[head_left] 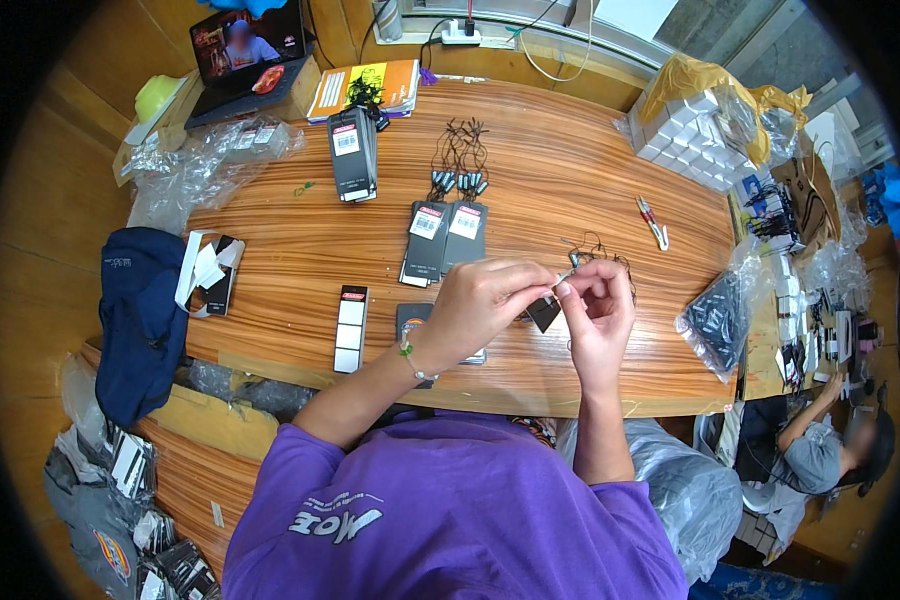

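My left hand [495, 300] and my right hand [600, 315] meet above the table's front edge, fingertips pinched together on a thin cord [564, 278] with a small pale end piece. A dark hang tag [543, 317] shows just below the fingertips; whether the cord runs through it I cannot tell. Behind my right hand lie loose black cords [595, 247]. Past my left hand are two grey stacks of hang tags [444, 240] with white stickers, their cords spread away from me. A further grey card [412, 318] is partly hidden under my left wrist.
A strip of white labels [350, 328] lies left of my hands. Farther back stands a taller tag stack [353, 155]. A red-and-white hand tool [653, 222], a bagged dark bundle [715, 318] and white boxes [685, 140] are on the right. Another person [825, 450] sits at right.
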